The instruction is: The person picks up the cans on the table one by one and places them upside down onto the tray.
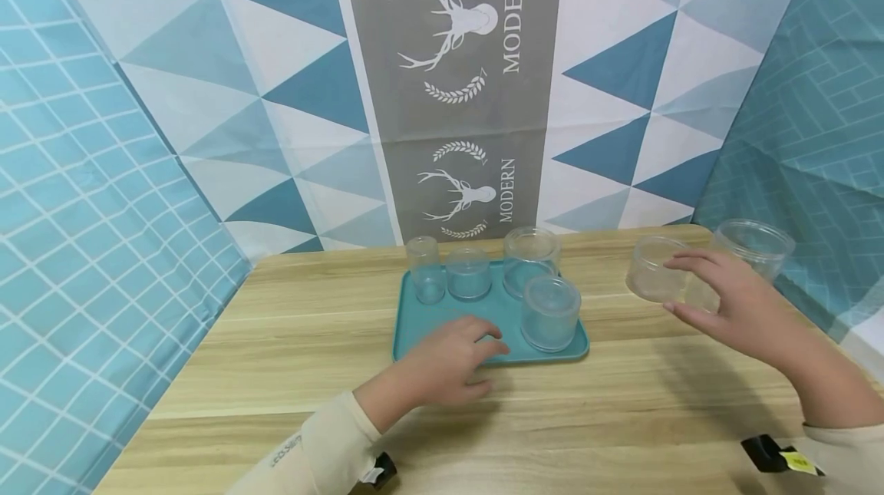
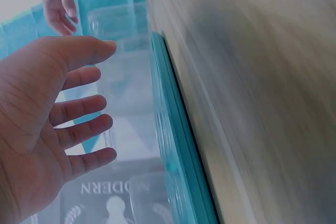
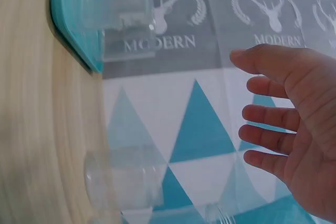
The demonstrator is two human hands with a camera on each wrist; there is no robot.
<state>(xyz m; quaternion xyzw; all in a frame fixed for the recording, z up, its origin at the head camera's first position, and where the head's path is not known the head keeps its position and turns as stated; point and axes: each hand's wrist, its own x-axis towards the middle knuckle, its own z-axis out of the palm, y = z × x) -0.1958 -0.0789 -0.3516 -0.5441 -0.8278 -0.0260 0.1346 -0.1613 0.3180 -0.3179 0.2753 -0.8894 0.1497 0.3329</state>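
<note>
Judge the step in hand as a reach of the right hand (image 1: 739,311) toward the short clear jar (image 1: 652,272), at right of the head frame. Note thumb and fingers spread apart, gripping nothing, with the larger clear jar (image 1: 763,242) partly hidden behind the knuckles; can't tell about any light contact from there. Best to part thumb and fingers a little wider than the jar wall, come in level, and close softly around mid-height, allowing for a smooth, probably slippery surface. Keep knuckles off the larger clear jar, to avoid nudging it along the table (image 1: 290,326). Lift only once secure, keeping the jar upright. See the left hand (image 1: 449,364) at lower centre, fingers loosely spread and holding nothing, over the near side of the teal tray (image 1: 414,322). Take care not to catch the tray rim. Beware crowding at the tray's right end, around the front jar (image 1: 550,315) and the wide jar (image 1: 530,253); mind also the tall narrow jar (image 1: 424,272) and the low jar (image 1: 470,276), farther left in the frame.
</note>
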